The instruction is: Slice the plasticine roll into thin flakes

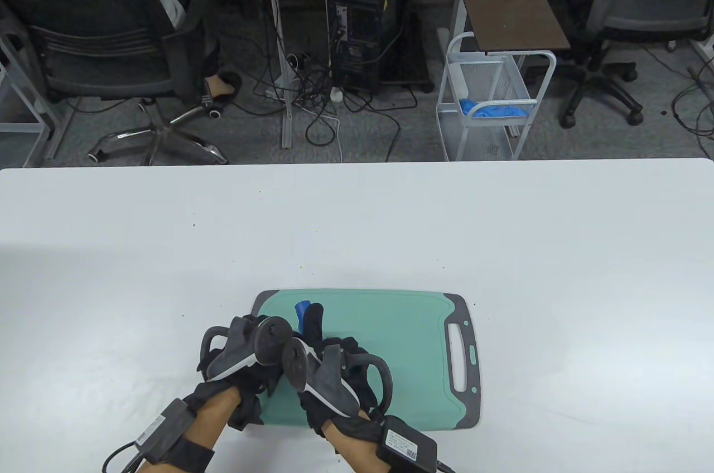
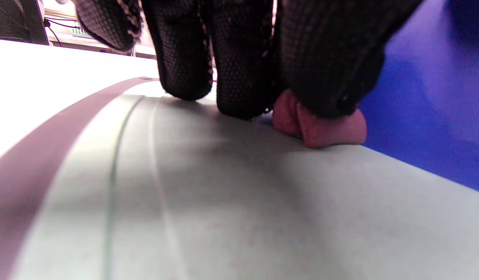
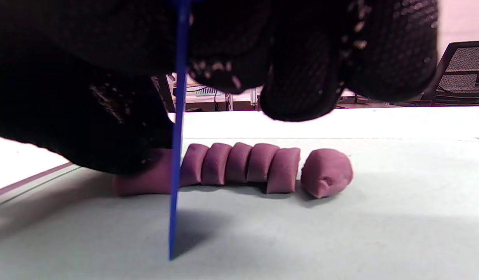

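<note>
A purple plasticine roll [image 3: 146,181] lies on the green cutting board [image 1: 390,328]. Several cut slices [image 3: 239,163] lean in a row to its right, with an end piece [image 3: 327,171] apart from them. My right hand [image 1: 329,353] grips a thin blue blade [image 3: 177,155], held upright on edge, its tip on the board right by the roll. The blade's blue tip shows in the table view [image 1: 302,310]. My left hand [image 1: 245,347] presses its fingertips [image 2: 321,77] on the uncut roll [image 2: 321,126]. The blade fills the right of the left wrist view [image 2: 430,116].
The cutting board has a grey rim and a handle slot [image 1: 460,356] on its right side. The white table [image 1: 502,227] spreads around it. Beyond the far edge are office chairs [image 1: 111,49], a computer tower and a white wire cart [image 1: 491,99].
</note>
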`<state>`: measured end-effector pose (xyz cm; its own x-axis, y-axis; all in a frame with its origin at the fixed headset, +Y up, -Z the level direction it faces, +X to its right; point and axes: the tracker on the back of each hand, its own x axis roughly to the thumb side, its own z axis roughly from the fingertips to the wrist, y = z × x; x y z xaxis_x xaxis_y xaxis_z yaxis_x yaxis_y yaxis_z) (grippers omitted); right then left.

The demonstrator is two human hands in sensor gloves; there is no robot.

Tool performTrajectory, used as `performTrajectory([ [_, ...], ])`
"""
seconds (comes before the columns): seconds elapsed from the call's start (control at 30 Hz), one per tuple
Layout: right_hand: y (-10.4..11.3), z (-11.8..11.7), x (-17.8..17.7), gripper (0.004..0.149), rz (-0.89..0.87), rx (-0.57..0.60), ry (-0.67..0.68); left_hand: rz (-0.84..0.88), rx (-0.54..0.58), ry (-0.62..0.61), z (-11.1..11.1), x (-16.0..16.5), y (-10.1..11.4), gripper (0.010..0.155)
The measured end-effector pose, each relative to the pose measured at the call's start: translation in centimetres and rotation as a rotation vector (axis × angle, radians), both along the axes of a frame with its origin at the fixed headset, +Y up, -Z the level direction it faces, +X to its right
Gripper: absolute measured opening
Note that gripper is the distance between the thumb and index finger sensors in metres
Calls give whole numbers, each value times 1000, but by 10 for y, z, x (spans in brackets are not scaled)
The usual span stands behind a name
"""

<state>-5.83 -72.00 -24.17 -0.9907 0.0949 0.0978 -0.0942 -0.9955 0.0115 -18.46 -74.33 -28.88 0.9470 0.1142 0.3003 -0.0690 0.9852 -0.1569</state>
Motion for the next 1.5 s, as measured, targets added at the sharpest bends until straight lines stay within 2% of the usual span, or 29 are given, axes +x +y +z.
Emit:
performTrajectory([
  [0.4, 11, 14, 11, 83, -46, -10, 17, -23, 34, 32, 0, -2, 1, 56],
  [0.87, 29, 23, 15, 82, -95, 16, 9, 12, 20, 36, -1, -8, 0, 48],
  [1.17, 29, 23, 14, 83, -98, 16, 3, 23, -39, 16, -3, -10, 1, 48],
  [1.5, 28, 24, 9, 82, -103, 18, -9, 6, -17, 11, -2, -9, 0, 45],
])
